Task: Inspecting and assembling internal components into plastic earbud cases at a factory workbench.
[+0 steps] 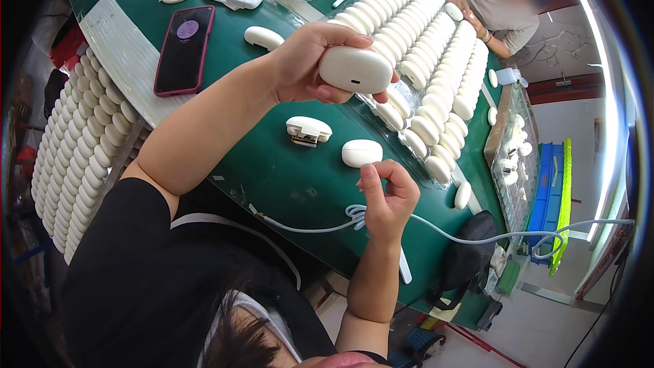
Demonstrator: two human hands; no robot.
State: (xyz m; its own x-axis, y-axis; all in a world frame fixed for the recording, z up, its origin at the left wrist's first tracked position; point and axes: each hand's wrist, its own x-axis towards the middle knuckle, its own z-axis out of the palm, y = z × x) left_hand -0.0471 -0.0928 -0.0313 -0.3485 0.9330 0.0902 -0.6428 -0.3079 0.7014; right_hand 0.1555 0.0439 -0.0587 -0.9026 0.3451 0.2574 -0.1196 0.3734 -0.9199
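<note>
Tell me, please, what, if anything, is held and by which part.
The left hand holds a white case by its upper and lower edges; the right hand appears to hold nothing.

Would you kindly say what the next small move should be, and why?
Perhaps bring the right hand up to the white case in the left hand: only the left hand holds that case, while the right appears to hold nothing.

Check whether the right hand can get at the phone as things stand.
Probably not directly: the right hand is by a rounded white case, and the left forearm crosses the straight line to the phone. Going over or around might work.
</note>
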